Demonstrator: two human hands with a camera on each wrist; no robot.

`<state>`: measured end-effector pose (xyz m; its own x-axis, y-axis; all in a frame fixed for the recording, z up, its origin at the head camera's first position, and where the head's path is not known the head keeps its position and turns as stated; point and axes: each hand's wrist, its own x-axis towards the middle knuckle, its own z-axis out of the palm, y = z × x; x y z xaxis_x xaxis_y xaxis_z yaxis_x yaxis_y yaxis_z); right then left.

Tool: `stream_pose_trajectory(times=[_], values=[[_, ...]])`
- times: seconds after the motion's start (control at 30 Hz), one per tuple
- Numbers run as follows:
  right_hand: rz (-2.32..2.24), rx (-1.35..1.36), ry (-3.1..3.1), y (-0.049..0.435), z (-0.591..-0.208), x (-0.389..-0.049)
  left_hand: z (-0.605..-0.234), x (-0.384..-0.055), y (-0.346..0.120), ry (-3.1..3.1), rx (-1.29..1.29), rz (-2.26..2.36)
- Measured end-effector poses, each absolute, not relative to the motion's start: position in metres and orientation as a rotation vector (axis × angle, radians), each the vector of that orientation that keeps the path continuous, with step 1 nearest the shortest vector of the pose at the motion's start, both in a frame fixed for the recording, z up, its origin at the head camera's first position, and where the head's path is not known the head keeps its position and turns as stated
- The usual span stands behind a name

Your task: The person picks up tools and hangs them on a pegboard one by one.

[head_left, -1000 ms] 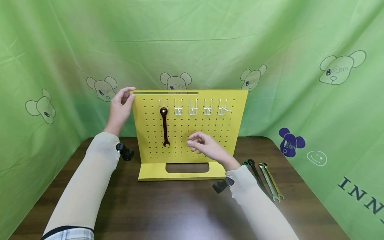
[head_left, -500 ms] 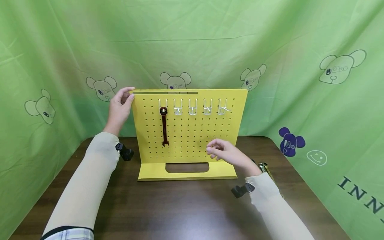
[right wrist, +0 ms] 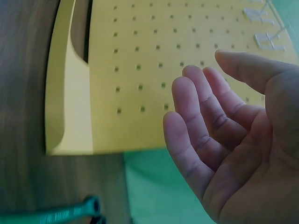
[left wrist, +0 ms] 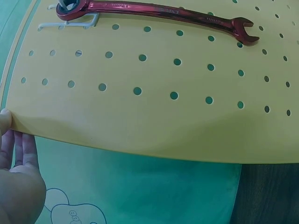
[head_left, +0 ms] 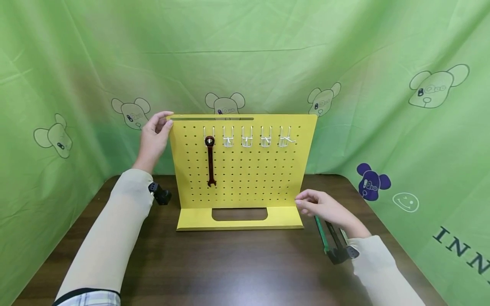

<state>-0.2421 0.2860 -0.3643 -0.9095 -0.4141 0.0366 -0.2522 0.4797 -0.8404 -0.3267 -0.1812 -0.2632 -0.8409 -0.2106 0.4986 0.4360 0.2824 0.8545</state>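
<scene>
A yellow pegboard [head_left: 304,148] stands upright on its base. My left hand [head_left: 152,138] pinches its upper left corner, the thumb in front and the fingers behind, as the left wrist view also shows. A dark red combination wrench [head_left: 210,165] hangs by its ring end from the leftmost white hook, its open end down. My right hand [head_left: 325,208] holds nothing and hovers off the board's lower right edge, fingers loosely bent. Below it on the table lie a green wrench [head_left: 321,233] and a dark wrench [head_left: 334,233], partly hidden by the right wrist and its camera.
Several more white wire hooks [head_left: 246,141] run along the board's upper part with nothing on them. The board's base has a wide cutout. A dark wooden table [head_left: 229,263] carries everything, and a green printed curtain [head_left: 268,55] encloses it behind and at the sides.
My right hand has moved right and downward, from in front of the board to beside its lower right edge, over the wrenches. The left hand keeps its place at the corner.
</scene>
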Motion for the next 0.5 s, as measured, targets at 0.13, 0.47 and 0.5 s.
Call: stream_pose_trajectory(times=[0.13, 0.47, 0.5], values=[[-1.384, -0.531, 2.589, 0.304, -0.37, -0.236, -0.264, -0.328, -0.182, -2.024, -0.197, -1.586], [-1.387, -0.398, 2.576, 0.332, -0.392, -0.23, -0.265, -0.329, -0.182, -2.019, -0.202, -1.594], [-1.382, -0.382, 2.575, 0.334, -0.395, -0.23, -0.265, -0.329, -0.181, -2.022, -0.201, -1.589]])
